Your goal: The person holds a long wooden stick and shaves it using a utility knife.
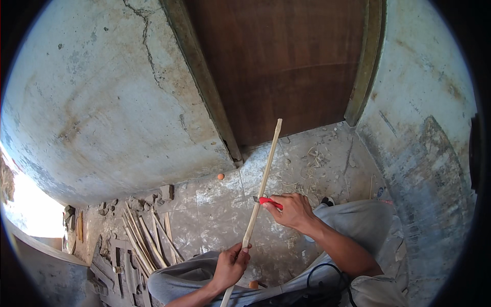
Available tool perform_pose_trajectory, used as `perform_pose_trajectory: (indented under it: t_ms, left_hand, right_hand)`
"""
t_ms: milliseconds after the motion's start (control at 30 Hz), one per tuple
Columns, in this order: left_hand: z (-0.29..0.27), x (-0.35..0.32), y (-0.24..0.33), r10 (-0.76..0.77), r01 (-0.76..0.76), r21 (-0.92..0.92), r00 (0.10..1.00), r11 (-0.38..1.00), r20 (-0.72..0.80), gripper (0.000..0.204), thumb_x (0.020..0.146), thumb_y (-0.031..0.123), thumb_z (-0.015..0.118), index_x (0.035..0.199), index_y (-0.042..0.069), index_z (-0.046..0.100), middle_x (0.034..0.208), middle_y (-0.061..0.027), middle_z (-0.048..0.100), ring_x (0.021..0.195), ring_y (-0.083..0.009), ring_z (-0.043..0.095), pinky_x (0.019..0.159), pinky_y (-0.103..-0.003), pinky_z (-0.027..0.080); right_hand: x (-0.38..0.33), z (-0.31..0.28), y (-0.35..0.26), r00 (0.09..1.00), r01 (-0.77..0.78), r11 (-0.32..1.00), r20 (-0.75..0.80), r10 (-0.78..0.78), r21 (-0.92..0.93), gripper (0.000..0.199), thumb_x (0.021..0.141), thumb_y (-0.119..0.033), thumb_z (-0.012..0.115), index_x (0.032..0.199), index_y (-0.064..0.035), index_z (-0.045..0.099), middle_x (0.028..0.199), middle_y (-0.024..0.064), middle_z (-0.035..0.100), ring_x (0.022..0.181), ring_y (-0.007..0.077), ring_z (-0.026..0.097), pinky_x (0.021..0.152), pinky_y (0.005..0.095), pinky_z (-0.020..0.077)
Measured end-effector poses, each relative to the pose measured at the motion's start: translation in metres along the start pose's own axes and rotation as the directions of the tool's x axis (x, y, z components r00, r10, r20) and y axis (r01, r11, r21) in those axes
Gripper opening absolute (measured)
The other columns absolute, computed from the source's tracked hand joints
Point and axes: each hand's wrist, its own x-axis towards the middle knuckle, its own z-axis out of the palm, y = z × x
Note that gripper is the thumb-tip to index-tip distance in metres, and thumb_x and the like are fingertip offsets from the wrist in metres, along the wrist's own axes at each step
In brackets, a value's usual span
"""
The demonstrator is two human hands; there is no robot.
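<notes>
left hand (231,265): lower centre of frame, fist closed around the lower part of a long thin pale bamboo strip (262,188).
right hand (292,210): centre right, fingers wrapped tight on a red-handled utility knife (267,201); blade tip touches the strip at mid-length.
strip: runs diagonally from bottom centre up to the brown wooden door (286,66), tilted slightly right, top end free.
floor: grey tiled floor (220,215), dirty, pale shavings (312,158) near the door's foot.
lower left: bundle of similar cut bamboo sticks (146,238) lying on the floor, well apart from hands.
small orange ball (220,176): on the floor by the wall base.
legs: grey trousers (358,220), bottom of frame.
</notes>
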Motion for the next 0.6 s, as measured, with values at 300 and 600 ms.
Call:
perform_pose_trajectory:
  t_ms: [300, 600]
  left_hand:
    - [-0.002, -0.003, 0.0, 0.038, -0.038, 0.032, 0.999, 0.999, -0.001, 0.028, 0.107, 0.021, 0.049, 0.118, -0.001, 0.062, 0.071, 0.0026, 0.052, 0.056, -0.0039, 0.045, 0.049, -0.023, 0.037]
    - [0.001, -0.007, -0.002, 0.096, -0.094, 0.133, 0.995, 0.987, -0.009, 0.028, 0.108, 0.021, 0.049, 0.118, -0.002, 0.061, 0.069, 0.002, 0.052, 0.056, -0.0045, 0.046, 0.05, -0.024, 0.039]
  right_hand:
    - [0.005, 0.003, 0.004, 0.998, -0.012, 1.0, -0.055, 0.012, 0.0, 0.034, 0.091, -0.037, 0.068, 0.097, -0.0053, 0.077, 0.078, 0.0166, 0.071, 0.069, 0.0368, 0.07, 0.061, 0.045, 0.0552]
    - [0.012, 0.004, 0.02, 0.995, -0.045, 0.998, -0.095, 0.042, -0.034, 0.034, 0.092, -0.037, 0.067, 0.097, -0.0051, 0.077, 0.077, 0.0175, 0.071, 0.069, 0.038, 0.07, 0.061, 0.046, 0.0543]
